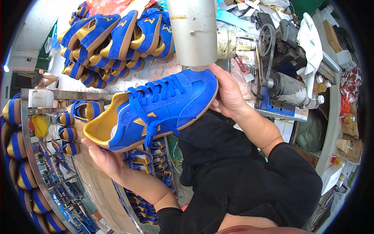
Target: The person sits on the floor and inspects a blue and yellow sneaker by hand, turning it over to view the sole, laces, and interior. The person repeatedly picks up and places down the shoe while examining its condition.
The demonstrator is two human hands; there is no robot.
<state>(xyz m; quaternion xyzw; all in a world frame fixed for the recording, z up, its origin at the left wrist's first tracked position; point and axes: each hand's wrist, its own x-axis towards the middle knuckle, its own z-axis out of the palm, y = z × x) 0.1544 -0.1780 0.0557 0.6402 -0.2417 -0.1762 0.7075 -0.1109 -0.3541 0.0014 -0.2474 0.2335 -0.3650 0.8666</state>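
A blue sneaker (167, 103) with blue laces, a yellow lining and a brown gum sole is held up between my two hands, its side turned toward me. My left hand (104, 159) grips the heel end from below. At the toe end my right hand (230, 91) wraps round the front, some of its fingers hidden behind the shoe. The toe lies right under a grey metal cylinder (193, 33) that comes down from above; whether the two touch, I cannot tell. Loose lace ends hang over the gold side patch (145, 124).
Matching sneakers (124, 35) are piled on the table at the back left. To the right stands a machine with a pulley wheel (267, 41) and a motor (290, 89). A metal rack (29, 128) with more shoes is at the left. Red-handled cutters (240, 63) lie by the cylinder.
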